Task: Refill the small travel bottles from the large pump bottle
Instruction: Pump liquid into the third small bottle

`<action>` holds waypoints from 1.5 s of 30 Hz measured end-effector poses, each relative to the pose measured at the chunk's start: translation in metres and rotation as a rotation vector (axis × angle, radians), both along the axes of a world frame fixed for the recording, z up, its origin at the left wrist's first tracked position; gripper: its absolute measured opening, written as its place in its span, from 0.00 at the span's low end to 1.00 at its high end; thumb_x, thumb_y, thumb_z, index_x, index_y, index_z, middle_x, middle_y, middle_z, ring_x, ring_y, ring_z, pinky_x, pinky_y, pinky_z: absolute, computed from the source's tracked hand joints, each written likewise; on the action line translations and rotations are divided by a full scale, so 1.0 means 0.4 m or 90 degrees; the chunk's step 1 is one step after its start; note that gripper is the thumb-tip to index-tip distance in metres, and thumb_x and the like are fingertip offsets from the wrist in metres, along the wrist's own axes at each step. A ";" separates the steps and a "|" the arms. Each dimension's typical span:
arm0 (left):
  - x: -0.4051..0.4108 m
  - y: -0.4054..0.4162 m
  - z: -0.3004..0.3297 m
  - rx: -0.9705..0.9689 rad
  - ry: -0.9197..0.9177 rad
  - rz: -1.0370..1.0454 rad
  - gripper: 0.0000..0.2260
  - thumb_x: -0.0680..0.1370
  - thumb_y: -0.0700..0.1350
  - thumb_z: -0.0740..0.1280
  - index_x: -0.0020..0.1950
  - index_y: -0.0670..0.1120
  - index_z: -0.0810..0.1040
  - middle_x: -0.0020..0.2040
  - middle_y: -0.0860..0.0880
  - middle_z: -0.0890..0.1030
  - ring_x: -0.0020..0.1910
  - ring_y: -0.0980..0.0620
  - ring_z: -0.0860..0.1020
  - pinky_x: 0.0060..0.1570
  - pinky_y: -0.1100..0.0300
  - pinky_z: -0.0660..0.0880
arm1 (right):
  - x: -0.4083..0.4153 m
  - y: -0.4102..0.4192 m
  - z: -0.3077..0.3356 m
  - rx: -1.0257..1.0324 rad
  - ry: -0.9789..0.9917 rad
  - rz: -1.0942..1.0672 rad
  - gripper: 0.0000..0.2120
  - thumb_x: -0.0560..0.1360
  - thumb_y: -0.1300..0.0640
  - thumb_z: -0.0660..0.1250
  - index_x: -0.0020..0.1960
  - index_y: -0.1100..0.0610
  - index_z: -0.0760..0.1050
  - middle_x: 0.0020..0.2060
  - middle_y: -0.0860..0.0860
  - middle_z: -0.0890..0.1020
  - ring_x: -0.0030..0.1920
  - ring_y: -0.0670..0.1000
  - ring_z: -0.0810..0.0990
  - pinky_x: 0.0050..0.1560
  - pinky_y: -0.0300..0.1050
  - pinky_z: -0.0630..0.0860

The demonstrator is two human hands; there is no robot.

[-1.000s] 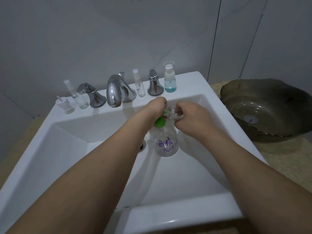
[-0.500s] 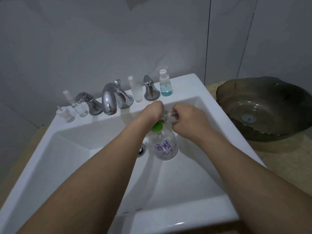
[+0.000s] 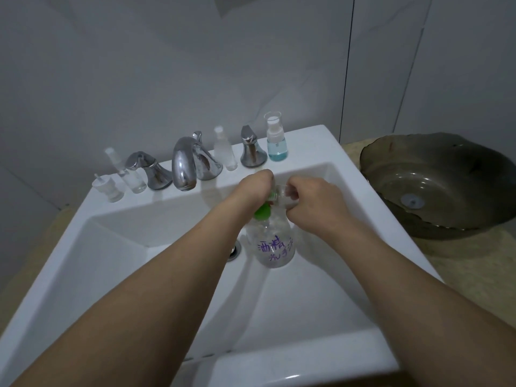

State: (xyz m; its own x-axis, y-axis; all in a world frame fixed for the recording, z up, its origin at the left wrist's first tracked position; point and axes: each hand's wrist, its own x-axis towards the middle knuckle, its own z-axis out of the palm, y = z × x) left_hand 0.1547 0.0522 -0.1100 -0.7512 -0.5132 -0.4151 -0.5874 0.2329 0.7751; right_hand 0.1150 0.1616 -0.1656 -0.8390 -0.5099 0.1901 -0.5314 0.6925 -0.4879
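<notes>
A: Item one, the task's main piece?

B: Large pump bottle (image 3: 275, 247), clear, purple handwriting on its side, green pump head (image 3: 262, 213). It stands in the white sink (image 3: 134, 247), directly below both hands and just right of the drain (image 3: 234, 250).

A: Hands?

B: Left hand (image 3: 251, 188) sits on top of the green pump, fingers curled down over it. Right hand (image 3: 312, 201) grips a small clear travel bottle (image 3: 284, 194), held sideways with its mouth toward the pump's nozzle. The two hands almost meet over the bottle.

A: Whether liquid is passing?

B: Cannot tell; the joint is hidden between the fingers.

A: Next ring outward.

B: On the sink's back ledge, beyond the hands: a chrome faucet (image 3: 185, 163) to the far left of the left hand, with a handle on its left (image 3: 146, 171) and a handle on its right (image 3: 251, 148). Between the faucet and the right handle stands a frosted spray bottle (image 3: 224, 152). Beyond the right hand, a pump bottle with blue liquid (image 3: 276, 141) under a clear cap.

A: Far left of the ledge?

B: A clear spray bottle (image 3: 127, 174) and, left of it, a short clear jar (image 3: 109, 187).

A: Outermost?

B: A dark glass basin (image 3: 435, 185) on the table (image 3: 469, 275), well to the right of the right hand.
</notes>
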 end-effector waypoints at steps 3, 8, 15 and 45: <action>0.002 -0.006 0.021 0.007 -0.011 -0.015 0.11 0.80 0.49 0.55 0.48 0.44 0.71 0.41 0.43 0.76 0.32 0.49 0.71 0.31 0.59 0.61 | 0.005 -0.002 0.009 -0.032 0.015 -0.002 0.12 0.66 0.59 0.69 0.42 0.49 0.67 0.41 0.45 0.75 0.48 0.53 0.76 0.46 0.46 0.71; 0.010 -0.002 0.038 -0.006 -0.018 -0.039 0.11 0.81 0.48 0.54 0.43 0.45 0.70 0.39 0.45 0.75 0.31 0.51 0.69 0.29 0.59 0.59 | 0.003 -0.005 0.008 -0.045 0.034 -0.002 0.11 0.65 0.59 0.68 0.42 0.49 0.68 0.44 0.48 0.80 0.48 0.54 0.77 0.49 0.49 0.74; 0.012 0.003 0.016 -0.029 -0.049 -0.026 0.10 0.80 0.46 0.55 0.45 0.45 0.72 0.43 0.42 0.77 0.31 0.49 0.70 0.28 0.59 0.61 | -0.002 -0.006 -0.007 0.015 0.018 0.000 0.11 0.66 0.58 0.67 0.44 0.48 0.68 0.45 0.47 0.79 0.50 0.54 0.76 0.46 0.46 0.69; 0.012 0.022 0.028 -0.036 -0.055 -0.029 0.07 0.80 0.44 0.56 0.50 0.44 0.72 0.42 0.42 0.76 0.29 0.49 0.69 0.27 0.60 0.61 | -0.011 -0.005 -0.008 0.016 0.008 0.001 0.12 0.66 0.59 0.66 0.49 0.49 0.73 0.49 0.47 0.80 0.53 0.54 0.76 0.51 0.47 0.70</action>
